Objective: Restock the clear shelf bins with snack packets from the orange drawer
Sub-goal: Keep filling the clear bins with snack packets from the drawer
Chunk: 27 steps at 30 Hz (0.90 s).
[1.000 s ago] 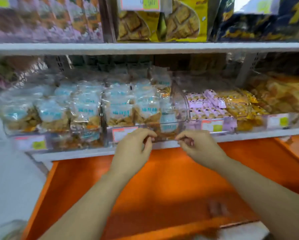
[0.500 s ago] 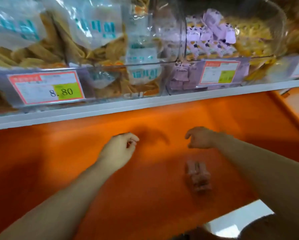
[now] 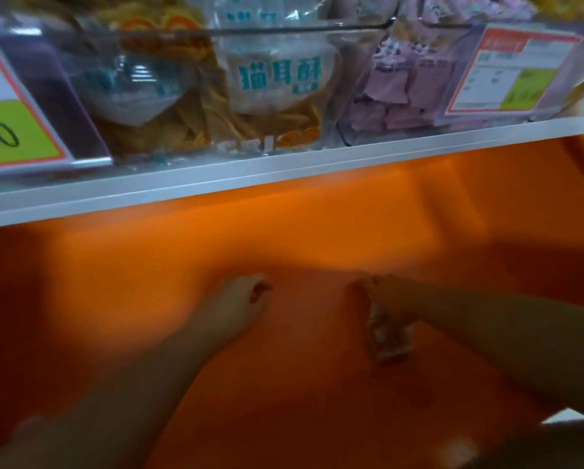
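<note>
Handling check on the snack packet (image 3: pixel 388 336): where does it lie, and what is it like? (K.)

Flat on the floor of the orange drawer (image 3: pixel 284 231), just beside the right wrist, perhaps partly under it. Small, pale, film-wrapped; blurred. Judged light, soft and crinkly, with slippery film and contents likely brittle. Best taken by a pinch on a sealed edge or across the short sides, with no squeeze on the middle. (M.)

Grip state? (K.)

Left hand (image 3: pixel 240 299): fingers loosely curled, nothing seen in its grip, low over the drawer floor and apart from the packet. Right hand (image 3: pixel 375 292): fingers point down near the packet's far end. With the blur I cannot tell whether its grip has closed on the packet or even touches it. (M.)

Surface and room? (K.)

The drawer floor looks smooth, so the packet should slide if nudged. The drawer runs in under the white shelf edge (image 3: pixel 284 167). Above stands a clear bin (image 3: pixel 300 28) holding a crisp bag (image 3: pixel 280 79). Beside it are purple packets (image 3: pixel 402 86) behind a price tag (image 3: pixel 517 69). A lift must clear the shelf lip, then the bin's front rim. Headroom judged tight. (M.)
</note>
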{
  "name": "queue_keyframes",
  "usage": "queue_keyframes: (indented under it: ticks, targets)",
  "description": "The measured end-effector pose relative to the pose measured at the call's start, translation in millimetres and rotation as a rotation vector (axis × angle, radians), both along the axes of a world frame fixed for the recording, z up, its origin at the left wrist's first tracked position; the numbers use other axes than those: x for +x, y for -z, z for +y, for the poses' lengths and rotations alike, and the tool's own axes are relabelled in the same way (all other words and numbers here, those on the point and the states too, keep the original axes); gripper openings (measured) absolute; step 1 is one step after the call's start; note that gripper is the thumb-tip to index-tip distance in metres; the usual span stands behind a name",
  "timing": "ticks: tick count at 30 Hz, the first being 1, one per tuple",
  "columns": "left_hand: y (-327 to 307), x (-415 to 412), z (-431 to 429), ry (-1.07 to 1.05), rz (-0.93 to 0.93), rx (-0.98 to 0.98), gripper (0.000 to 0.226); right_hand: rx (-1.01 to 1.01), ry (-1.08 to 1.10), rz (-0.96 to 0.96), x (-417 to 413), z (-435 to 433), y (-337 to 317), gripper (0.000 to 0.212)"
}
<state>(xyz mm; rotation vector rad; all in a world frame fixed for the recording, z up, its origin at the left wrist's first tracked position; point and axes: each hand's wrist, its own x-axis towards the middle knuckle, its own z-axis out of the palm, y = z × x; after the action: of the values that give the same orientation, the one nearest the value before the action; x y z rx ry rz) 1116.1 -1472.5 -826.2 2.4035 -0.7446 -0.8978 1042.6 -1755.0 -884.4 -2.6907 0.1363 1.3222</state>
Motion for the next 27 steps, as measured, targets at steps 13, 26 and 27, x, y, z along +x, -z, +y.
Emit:
queue_keyframes:
  ticks: [13, 26, 27]
  targets:
    - [-15.0, 15.1, 98.4, 0.045, -0.003, 0.150, 0.031, 0.282, 0.069, -0.243, 31.9, 130.8, -80.3, 0.071]
    - [-14.4, 32.1, 268.6, 0.062, 0.170, 0.556, 0.043, 0.477, 0.117, -0.329, 56.9, 277.9, -79.3, 0.070]
    - [-8.1, 27.5, 270.2, 0.110, 0.227, 0.599, 0.044, 0.484, 0.120, -0.323, 57.6, 282.0, -77.7, 0.070]
